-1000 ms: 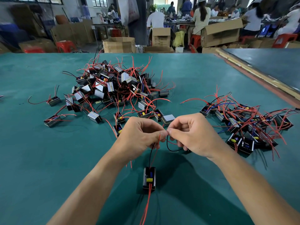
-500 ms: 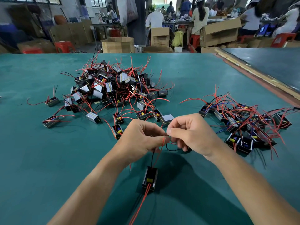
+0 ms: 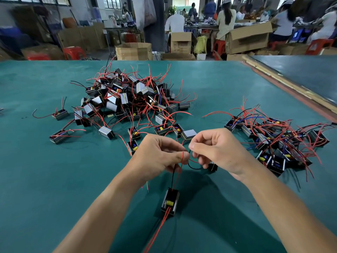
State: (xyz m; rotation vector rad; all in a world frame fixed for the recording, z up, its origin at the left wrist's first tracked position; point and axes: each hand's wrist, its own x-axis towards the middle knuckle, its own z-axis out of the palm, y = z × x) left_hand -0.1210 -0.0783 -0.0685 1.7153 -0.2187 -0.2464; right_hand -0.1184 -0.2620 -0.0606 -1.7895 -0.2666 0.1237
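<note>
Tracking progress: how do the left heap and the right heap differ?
The left heap is bigger and piled high; the right heap is smaller and flatter. Silver casings show all over the left heap, few in the right heap. Both hold small modules with red leads.

We record the table cover (image 3: 45, 179) as a smooth, matt teal sheet without sheen. The module (image 3: 170, 201) lying on it has a black plastic case, faintly glossy at the edges, with a smooth yellow part (image 3: 169, 203) set in it. The red wire (image 3: 179, 172) and black wire (image 3: 172, 175) carry smooth plastic insulation with a slight shine. In the left pile (image 3: 127, 99) we note units with bright, reflective metal sides; the right pile (image 3: 273, 136) shows mostly black plastic faces. Behind the table, the boxes (image 3: 246, 40) are matt brown cardboard and the stools (image 3: 73, 52) red plastic. The edge strip (image 3: 291, 86) looks like bare wood.
</note>
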